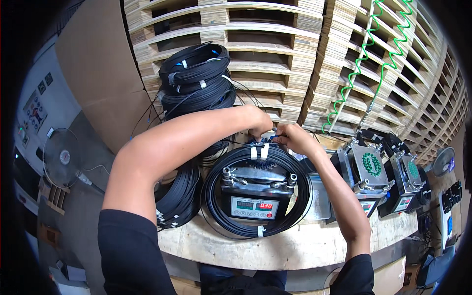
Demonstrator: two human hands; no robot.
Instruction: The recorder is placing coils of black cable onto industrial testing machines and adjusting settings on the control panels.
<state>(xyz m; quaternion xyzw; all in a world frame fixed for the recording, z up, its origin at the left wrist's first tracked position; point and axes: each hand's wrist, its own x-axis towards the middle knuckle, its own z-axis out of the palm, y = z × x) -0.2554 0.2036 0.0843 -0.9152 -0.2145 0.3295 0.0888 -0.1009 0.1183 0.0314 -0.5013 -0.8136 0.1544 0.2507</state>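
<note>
A coil of black cable (210,191), bound with white tape, lies around a bench machine (255,207) with a red-lit display panel. On top of the machine is a metal clamp plate (260,175) with knobs at its corners. Beyond the coil's far side, my left hand (259,122) is bent down with its fingers closed; what they hold is hidden. My right hand (298,139) pinches a small blue connector (281,139) close beside it. Several dark cable ends with blue parts (256,143) gather under both hands, by the white tape.
Stacked black cable coils (196,88) rise at the back left, with another coil (179,199) beneath my left forearm. Two similar machines (369,164) (409,172) with green-dotted tops stand at right. Wooden pallets (268,39) and green coiled hoses (354,73) are behind the wooden bench (216,248).
</note>
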